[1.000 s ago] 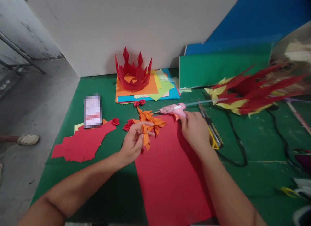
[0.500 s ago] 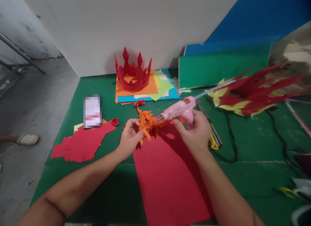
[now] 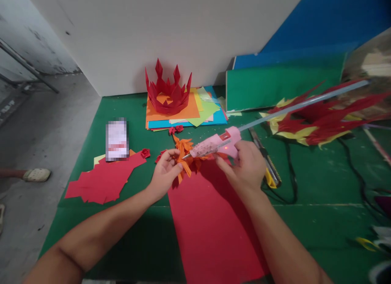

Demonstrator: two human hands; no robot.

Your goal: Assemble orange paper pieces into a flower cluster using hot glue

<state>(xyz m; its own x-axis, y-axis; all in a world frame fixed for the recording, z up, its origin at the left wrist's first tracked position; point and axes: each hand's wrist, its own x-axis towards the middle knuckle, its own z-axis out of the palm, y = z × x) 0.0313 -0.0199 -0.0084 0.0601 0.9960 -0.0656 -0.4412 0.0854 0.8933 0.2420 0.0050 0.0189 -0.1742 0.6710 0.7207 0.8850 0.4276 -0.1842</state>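
My left hand (image 3: 166,172) pinches the near left edge of an orange folded-paper piece (image 3: 184,147) with pointed, leaf-like strips. In my right hand (image 3: 246,166) is a pink glue gun (image 3: 215,144), a small red light glowing on its side. A long clear glue stick (image 3: 302,104) sticks out of its back end. The metal nozzle points left and lies against or just above the orange paper, close to my left fingertips; contact cannot be made out. Beneath both hands lies a large red paper sheet (image 3: 214,223). Small red paper roses (image 3: 176,129) lie just beyond the orange piece.
A red paper crown (image 3: 169,98) stands on stacked coloured paper (image 3: 192,123) at the back. Red cut paper (image 3: 104,180) and a phone (image 3: 117,139) are on the left. A utility knife (image 3: 269,166), black cord (image 3: 293,174) and red-yellow paper crown (image 3: 320,117) lie right.
The glue gun has moved left and tilted, bringing its nozzle nearer my left fingers. The glue stick now shows longer toward the right. My left hand keeps its hold on the orange paper.
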